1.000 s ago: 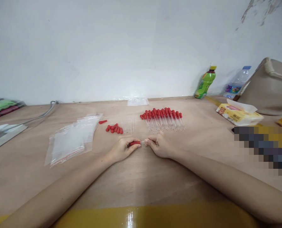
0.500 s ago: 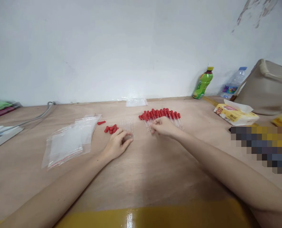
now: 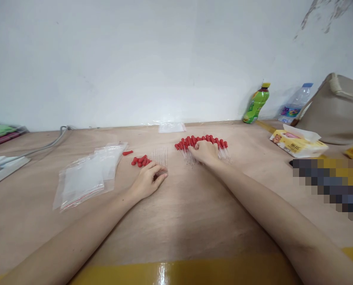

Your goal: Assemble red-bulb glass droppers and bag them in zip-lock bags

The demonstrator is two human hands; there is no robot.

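Apparently done: row of red-capped tubes [image 3: 193, 140] on counter [image 3: 170, 225], right of frame centre. Seemingly outstanding: clear tubes [image 3: 161, 155], loose red caps [image 3: 142, 160], left of centre. Left hand [image 3: 148, 181]: fingers parted, nothing visibly gripped. Right hand [image 3: 205, 152]: at row, grip cannot be told.

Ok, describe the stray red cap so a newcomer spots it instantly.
On the brown table, find the translucent plastic bags at left. By their far right corner lies the stray red cap, just left of the heap of caps. Unlike those, it lies alone.
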